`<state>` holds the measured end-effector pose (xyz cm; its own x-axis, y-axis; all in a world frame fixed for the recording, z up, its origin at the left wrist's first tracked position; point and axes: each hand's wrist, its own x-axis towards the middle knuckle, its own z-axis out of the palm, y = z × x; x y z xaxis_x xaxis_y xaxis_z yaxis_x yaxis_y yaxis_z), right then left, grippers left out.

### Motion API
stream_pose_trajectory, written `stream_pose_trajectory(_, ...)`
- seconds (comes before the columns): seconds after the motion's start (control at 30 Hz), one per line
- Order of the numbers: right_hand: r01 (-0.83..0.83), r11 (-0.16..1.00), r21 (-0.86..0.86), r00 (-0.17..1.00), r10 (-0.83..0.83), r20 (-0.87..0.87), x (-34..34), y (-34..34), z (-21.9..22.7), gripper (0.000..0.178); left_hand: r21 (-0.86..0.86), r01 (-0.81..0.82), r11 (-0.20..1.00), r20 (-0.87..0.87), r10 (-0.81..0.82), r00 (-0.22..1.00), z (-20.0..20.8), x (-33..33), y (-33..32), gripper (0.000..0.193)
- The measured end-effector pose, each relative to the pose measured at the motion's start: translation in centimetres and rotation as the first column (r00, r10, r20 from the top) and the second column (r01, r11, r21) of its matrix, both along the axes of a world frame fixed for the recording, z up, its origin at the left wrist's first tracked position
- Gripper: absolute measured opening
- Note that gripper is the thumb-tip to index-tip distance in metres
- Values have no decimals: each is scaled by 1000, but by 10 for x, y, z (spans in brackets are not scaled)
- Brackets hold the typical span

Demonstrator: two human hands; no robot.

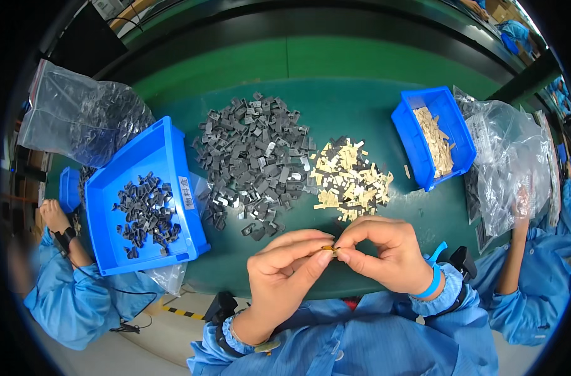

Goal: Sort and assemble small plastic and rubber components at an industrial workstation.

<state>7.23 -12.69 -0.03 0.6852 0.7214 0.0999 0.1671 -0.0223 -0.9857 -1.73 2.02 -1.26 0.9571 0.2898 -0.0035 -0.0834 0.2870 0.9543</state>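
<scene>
Close to the table's near edge, my left hand (286, 269) and my right hand (385, 250) meet fingertip to fingertip. Thumb and forefinger of each pinch a small yellowish piece (329, 249), mostly covered by the fingers, so its exact kind cannot be made out. Just beyond them lies a loose heap of small cream and black flat pieces (353, 178). To its left spreads a larger heap of small dark grey plastic parts (254, 153), shaped like little brackets or clips.
At left, a large blue bin (186, 216) holds some dark parts, with a clear plastic bag (88, 119) behind it. A smaller blue bin (417, 150) of cream strips stands right, beside another plastic bag (511, 150). Co-workers in blue sleeves (100, 301) sit on both sides.
</scene>
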Motion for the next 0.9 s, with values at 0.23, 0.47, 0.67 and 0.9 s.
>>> stream_pose_trajectory(0.23,2,1000,11,961,1,-277,-2,2,-2,9,153,-142,978,74,132,989,-1,0,-1,14)
stream_pose_trajectory(0.47,20,996,85,900,19,-435,-6,4,-4,10,332,-167,928,156,120,980,-3,0,-4,15)
stream_pose_trajectory(0.67,60,994,88,888,-13,-460,-11,5,-3,10,268,-172,948,172,129,977,-8,0,-6,14)
stream_pose_trajectory(0.9,72,993,98,899,-22,-438,-8,0,0,6,-498,6,867,-38,-28,999,-4,1,-10,14)
